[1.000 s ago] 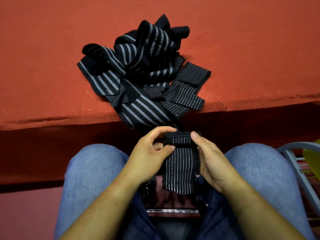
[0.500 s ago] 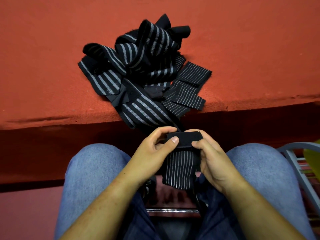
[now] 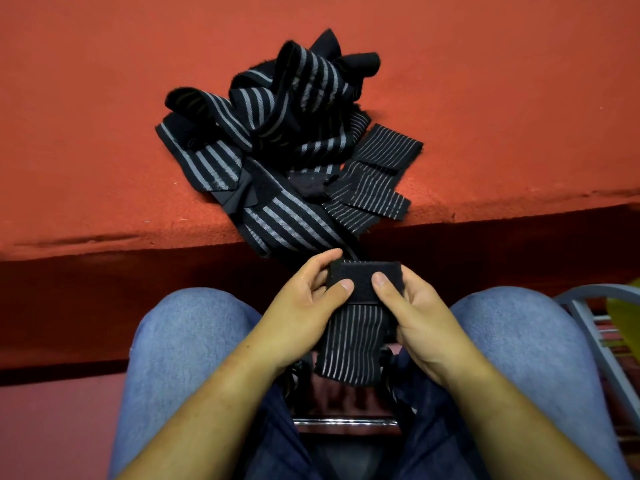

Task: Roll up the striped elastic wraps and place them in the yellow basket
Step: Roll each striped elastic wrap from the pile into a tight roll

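Between my knees I hold one black striped elastic wrap (image 3: 353, 344); its plain black end is rolled over at the top and the striped tail hangs down. My left hand (image 3: 304, 306) pinches the roll's left side with thumb on top and fingers behind. My right hand (image 3: 415, 313) pinches the right side the same way. A tangled pile of striped wraps (image 3: 277, 143) lies on the red surface ahead, one strip drooping over the edge toward my hands. A sliver of the yellow basket (image 3: 625, 310) shows at the right edge.
The red felt-like table (image 3: 104, 116) ends in a front edge just beyond my hands. My knees in blue jeans flank the wrap. A grey metal chair frame (image 3: 588, 327) stands at the right beside the basket.
The black end has been rolled further down over the striped part, so the hanging tail is shorter. Both thumbs have shifted onto the front of the roll.
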A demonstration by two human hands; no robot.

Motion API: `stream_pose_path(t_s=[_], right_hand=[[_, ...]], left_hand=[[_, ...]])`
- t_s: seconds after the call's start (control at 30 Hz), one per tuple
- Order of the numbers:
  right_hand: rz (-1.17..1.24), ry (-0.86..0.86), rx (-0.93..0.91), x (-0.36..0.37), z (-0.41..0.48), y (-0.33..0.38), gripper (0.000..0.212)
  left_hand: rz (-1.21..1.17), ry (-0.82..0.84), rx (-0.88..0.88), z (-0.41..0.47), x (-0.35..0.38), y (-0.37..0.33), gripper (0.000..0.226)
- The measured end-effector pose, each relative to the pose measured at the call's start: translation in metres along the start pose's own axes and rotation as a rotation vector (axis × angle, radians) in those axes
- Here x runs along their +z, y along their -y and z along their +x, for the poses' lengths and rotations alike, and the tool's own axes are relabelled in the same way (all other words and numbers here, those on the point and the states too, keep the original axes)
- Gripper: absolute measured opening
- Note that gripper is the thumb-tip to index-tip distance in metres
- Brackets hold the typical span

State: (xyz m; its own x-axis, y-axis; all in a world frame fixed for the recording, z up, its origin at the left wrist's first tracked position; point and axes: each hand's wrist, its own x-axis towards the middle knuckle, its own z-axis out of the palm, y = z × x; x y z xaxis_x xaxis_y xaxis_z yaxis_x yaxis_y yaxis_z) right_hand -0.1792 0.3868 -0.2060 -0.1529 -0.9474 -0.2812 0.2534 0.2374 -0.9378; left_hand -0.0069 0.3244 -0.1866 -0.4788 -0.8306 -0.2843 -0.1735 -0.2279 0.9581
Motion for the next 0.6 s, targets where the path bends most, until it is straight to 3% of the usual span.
stream_pose_path(t_s=[0.1, 0.23, 0.37, 0.5, 0.6], right_hand=[[-0.065, 0.031, 0.004, -0.0004, -0.0003, -0.0031, 0.034], [-0.076, 0.085, 0.036, -0.0002, -0.0019, -0.0066, 0.044], [-0.074, 0.114, 0.058, -0.0005, -0.0024, -0.0078, 0.05], [-0.122, 0.074, 0.025, 0.0014, -0.003, -0.0045, 0.03], [-0.14, 0.029, -0.002, 0.0014, -0.0034, -0.0011, 0.022]], left_hand=[[0.099, 0.062, -0.032, -0.0007, 0.0026, 0.0027, 0.073], [0.149, 0.105, -0.014, -0.0065, 0.005, 0.0002, 0.052], [0.132, 0.119, -0.005, -0.0069, 0.003, 0.0002, 0.049], [0.111, 0.11, -0.015, -0.0044, 0.0029, 0.0033, 0.047], [0.1, 0.07, -0.008, -0.0002, 0.0034, 0.0044, 0.062]])
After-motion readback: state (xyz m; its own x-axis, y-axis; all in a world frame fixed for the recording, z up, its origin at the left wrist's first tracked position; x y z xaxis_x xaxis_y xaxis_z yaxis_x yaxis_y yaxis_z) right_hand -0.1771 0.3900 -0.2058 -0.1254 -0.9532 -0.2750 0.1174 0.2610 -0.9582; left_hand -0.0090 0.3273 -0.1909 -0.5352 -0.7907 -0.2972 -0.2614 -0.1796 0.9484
